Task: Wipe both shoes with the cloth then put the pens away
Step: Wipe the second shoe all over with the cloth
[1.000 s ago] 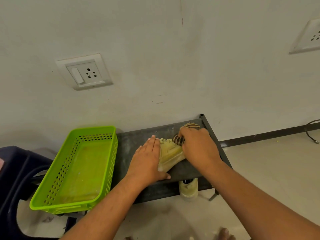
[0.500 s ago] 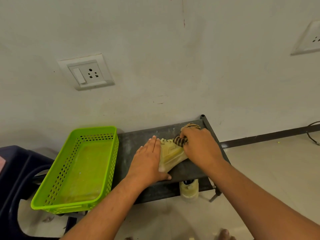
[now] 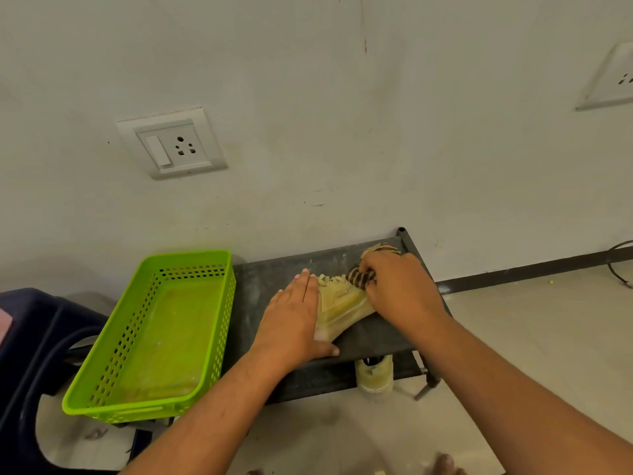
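On the dark metal rack (image 3: 274,279), the flat-fingered left hand (image 3: 291,320) pins a pale-yellow shoe (image 3: 339,299) while the right hand (image 3: 400,289) clutches the striped brown cloth (image 3: 359,277), wiping; the other shoe (image 3: 374,375) below seems next.

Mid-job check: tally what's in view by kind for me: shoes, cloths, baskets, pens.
Shoes: 2, upper shoe and lower shoe
Cloths: 1, striped cloth gripped by the right hand
Baskets: 1, green basket
Pens: 0 in view
Total: 4

wall socket (image 3: 171,144), dark shelf (image 3: 267,279), blue chair (image 3: 34,323)
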